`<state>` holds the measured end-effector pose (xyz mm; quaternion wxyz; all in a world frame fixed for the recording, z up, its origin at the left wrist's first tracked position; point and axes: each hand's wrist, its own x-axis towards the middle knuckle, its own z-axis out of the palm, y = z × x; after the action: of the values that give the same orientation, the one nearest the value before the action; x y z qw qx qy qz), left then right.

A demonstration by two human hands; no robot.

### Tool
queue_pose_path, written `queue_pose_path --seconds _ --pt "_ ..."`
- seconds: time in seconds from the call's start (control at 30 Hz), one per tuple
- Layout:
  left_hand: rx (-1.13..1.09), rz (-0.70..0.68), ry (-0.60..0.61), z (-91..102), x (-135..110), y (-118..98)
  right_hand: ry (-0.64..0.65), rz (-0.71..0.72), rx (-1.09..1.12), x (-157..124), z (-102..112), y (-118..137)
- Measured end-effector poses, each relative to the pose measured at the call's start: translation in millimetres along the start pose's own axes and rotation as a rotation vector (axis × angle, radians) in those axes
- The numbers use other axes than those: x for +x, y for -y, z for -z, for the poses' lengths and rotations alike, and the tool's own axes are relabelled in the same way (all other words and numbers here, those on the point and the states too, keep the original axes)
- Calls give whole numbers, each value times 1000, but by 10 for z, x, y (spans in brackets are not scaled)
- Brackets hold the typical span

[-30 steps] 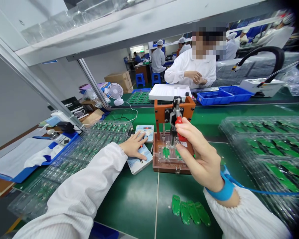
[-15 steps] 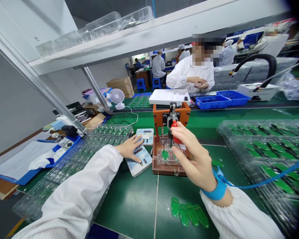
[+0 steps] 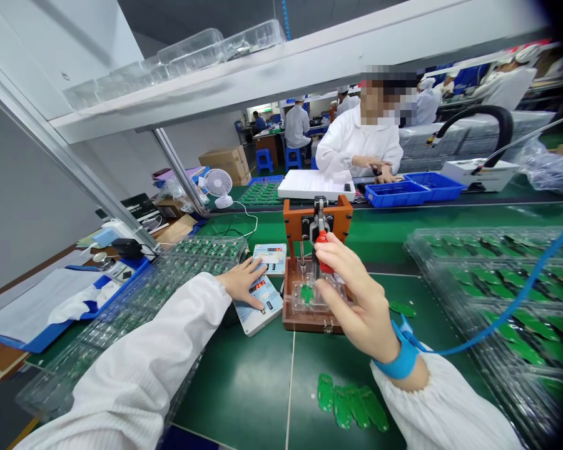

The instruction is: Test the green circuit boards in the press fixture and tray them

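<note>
My left hand [image 3: 242,282] lies with its fingers spread across two pale blue meters, the rear one [image 3: 276,251] and the nearer one [image 3: 258,320], both showing red digits. With my right hand [image 3: 359,300], wearing a blue wrist strap [image 3: 398,357], I grip the red handle [image 3: 324,253] of a toggle clamp, the fingers curled loosely over it. The clamp belongs to a brown and orange test fixture [image 3: 293,322]. A small green circuit board [image 3: 306,293] sits under its clear plate, partly hidden by my right hand. Several green circuit boards [image 3: 351,405] lie on the mat in front.
Clear trays of green boards [image 3: 502,275] are stacked at right, and a tray of boards [image 3: 206,253] at left. One loose board [image 3: 402,309] lies right of the fixture. Blue bins [image 3: 396,194], a fan [image 3: 218,183] and a co-worker [image 3: 356,144] are beyond. A shelf [image 3: 263,69] spans overhead.
The displays on both meters have gone from dark to lit red digits. My hands keep their places, while the view has shifted slightly. The co-worker's hands have moved down toward the bins.
</note>
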<state>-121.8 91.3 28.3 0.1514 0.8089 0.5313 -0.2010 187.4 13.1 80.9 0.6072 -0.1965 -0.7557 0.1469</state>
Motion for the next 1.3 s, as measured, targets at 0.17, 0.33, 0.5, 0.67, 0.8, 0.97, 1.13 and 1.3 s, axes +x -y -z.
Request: queue_pose_path --seconds 0.17,0.33,0.5,0.67,0.8,0.97,1.13,1.3 --pt "-25 3 -9 -20 49 1 -2 4 9 8 -9 0" --pt "-91 -27 -56 -67 49 47 -6 -4 -9 -3 -10 13" --pt "-465 -73 -489 -212 48 91 -2 -9 -27 -16 -14 29" --pt "-1027 60 -1028 -370 164 211 -14 -19 -44 -2 0 39" --pt "-1145 110 -1069 -407 204 303 -10 -12 -85 24 43 28" --pt "-1239 125 -1079 -386 181 298 25 9 -172 45 99 33" --pt "-1286 133 -1094 -379 166 290 42 66 -250 73 122 57" --pt "-1294 127 -1088 -379 162 293 38 66 -249 83 135 53"
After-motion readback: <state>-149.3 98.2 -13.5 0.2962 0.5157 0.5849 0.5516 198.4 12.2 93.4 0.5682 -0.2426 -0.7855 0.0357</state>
